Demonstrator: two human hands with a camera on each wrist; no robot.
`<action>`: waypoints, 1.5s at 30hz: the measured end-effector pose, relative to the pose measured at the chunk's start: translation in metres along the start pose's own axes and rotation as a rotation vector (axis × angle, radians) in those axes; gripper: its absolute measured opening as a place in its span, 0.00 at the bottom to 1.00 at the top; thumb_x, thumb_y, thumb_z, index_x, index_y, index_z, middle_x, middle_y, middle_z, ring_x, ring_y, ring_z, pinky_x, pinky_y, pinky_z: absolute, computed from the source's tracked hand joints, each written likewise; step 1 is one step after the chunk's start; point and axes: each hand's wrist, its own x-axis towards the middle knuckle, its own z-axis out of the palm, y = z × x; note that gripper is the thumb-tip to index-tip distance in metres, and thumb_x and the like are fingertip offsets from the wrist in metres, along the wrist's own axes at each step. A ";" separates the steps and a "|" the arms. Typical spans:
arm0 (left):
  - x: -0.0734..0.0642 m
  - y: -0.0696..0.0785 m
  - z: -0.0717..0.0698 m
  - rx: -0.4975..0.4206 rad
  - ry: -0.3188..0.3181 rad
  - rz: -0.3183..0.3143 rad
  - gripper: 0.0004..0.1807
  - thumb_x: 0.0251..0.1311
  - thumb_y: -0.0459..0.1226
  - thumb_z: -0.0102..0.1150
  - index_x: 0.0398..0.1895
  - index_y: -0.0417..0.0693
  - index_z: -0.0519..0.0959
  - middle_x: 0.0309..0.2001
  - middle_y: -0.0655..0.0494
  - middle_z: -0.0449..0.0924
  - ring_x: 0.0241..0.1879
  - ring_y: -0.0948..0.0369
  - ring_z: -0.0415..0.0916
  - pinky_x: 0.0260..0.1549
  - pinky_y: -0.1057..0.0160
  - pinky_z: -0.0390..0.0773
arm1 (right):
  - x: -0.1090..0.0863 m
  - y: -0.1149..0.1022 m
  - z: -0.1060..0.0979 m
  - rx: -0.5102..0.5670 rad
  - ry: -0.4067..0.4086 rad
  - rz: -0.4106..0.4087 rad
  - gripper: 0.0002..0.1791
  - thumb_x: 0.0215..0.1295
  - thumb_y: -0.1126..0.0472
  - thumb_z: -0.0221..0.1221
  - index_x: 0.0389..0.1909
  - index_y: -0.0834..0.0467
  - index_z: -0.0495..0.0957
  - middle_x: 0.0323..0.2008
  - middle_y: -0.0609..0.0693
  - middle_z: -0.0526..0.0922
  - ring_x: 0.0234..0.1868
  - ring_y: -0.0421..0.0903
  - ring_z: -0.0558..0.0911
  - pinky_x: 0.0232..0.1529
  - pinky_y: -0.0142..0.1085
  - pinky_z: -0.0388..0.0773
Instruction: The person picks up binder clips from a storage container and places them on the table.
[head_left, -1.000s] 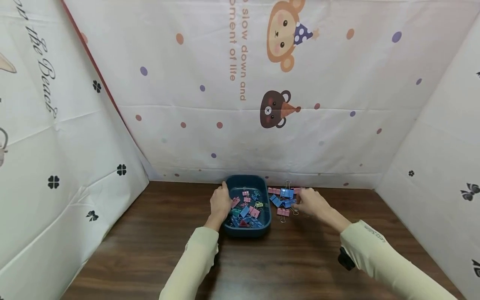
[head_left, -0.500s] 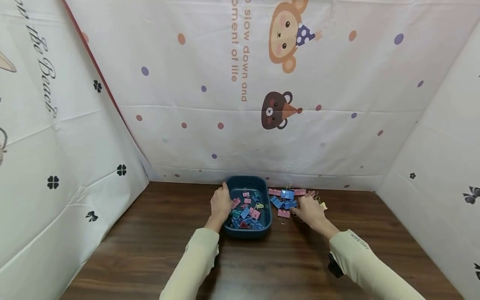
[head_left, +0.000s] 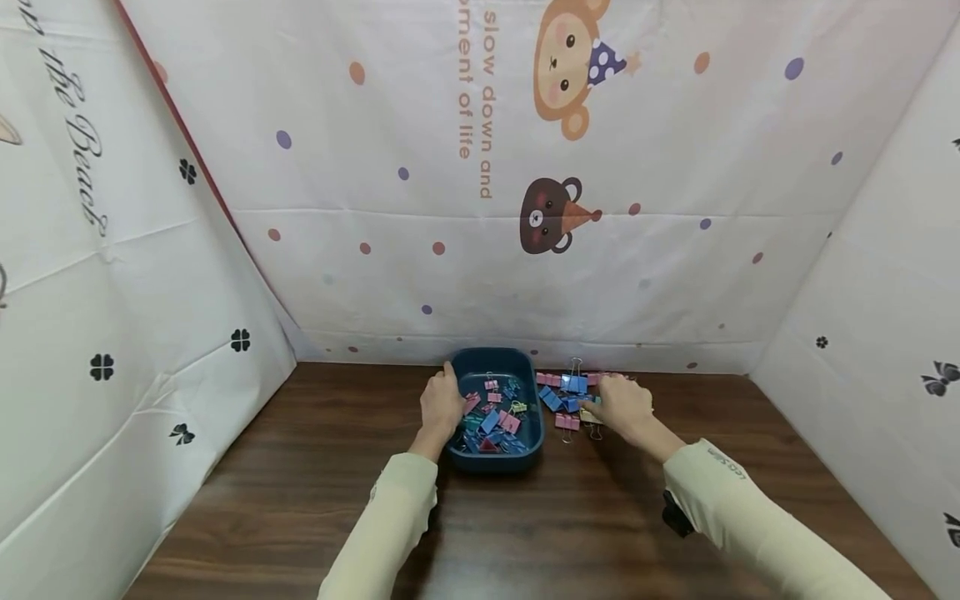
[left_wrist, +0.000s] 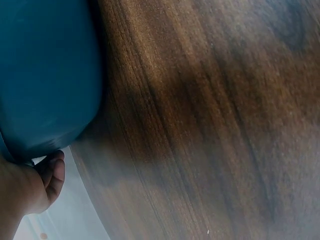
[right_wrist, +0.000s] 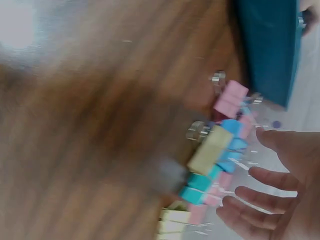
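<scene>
My left hand (head_left: 441, 406) grips the left rim of a dark blue plastic bin (head_left: 497, 465); in the left wrist view its fingers (left_wrist: 56, 175) curl at the bin's edge. Inside the bin lie several binder clips in pink, blue and green. To its right, more binder clips are heaped on the table. My right hand (head_left: 624, 408) hovers over that heap, its fingers loosely spread and holding nothing in the right wrist view. Beneath and beside it there are a yellow binder clip (right_wrist: 211, 150), a teal binder clip (right_wrist: 195, 189) and a pink binder clip (right_wrist: 231, 98).
A brown wood-grain table (head_left: 525, 533) carries everything. Behind it hangs a white printed cloth (head_left: 360, 283), close to the bin and the heap. Similar cloths flank the left and right sides.
My right hand shifted nearer and then back over the heap. A yellow binder clip now shows beside the front pink one. My left hand has stayed on the bin.
</scene>
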 end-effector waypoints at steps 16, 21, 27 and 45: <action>0.004 -0.009 -0.005 -0.020 0.009 -0.023 0.39 0.61 0.31 0.70 0.74 0.33 0.64 0.60 0.35 0.79 0.55 0.45 0.82 0.53 0.50 0.84 | 0.041 -0.096 -0.034 0.081 -0.043 -0.227 0.41 0.60 0.39 0.70 0.68 0.57 0.73 0.64 0.65 0.75 0.62 0.66 0.77 0.58 0.64 0.76; 0.003 -0.007 -0.002 -0.012 0.000 -0.022 0.39 0.61 0.32 0.70 0.74 0.33 0.64 0.60 0.35 0.79 0.55 0.45 0.82 0.53 0.49 0.84 | 0.039 -0.125 -0.023 0.182 -0.137 -0.273 0.41 0.59 0.41 0.72 0.69 0.56 0.72 0.67 0.65 0.72 0.64 0.64 0.75 0.60 0.61 0.77; 0.001 -0.005 0.002 0.033 -0.010 -0.014 0.40 0.60 0.33 0.71 0.74 0.33 0.64 0.58 0.36 0.80 0.53 0.46 0.83 0.49 0.51 0.86 | 0.033 -0.148 -0.003 0.245 -0.258 -0.364 0.28 0.58 0.48 0.74 0.53 0.61 0.82 0.52 0.62 0.80 0.49 0.55 0.80 0.55 0.50 0.81; 0.001 -0.001 0.004 0.056 0.019 -0.004 0.38 0.61 0.33 0.70 0.73 0.34 0.66 0.57 0.38 0.81 0.51 0.47 0.84 0.45 0.52 0.87 | 0.032 -0.159 0.018 0.264 -0.479 -0.357 0.12 0.65 0.58 0.69 0.45 0.61 0.84 0.35 0.52 0.85 0.24 0.40 0.76 0.31 0.35 0.76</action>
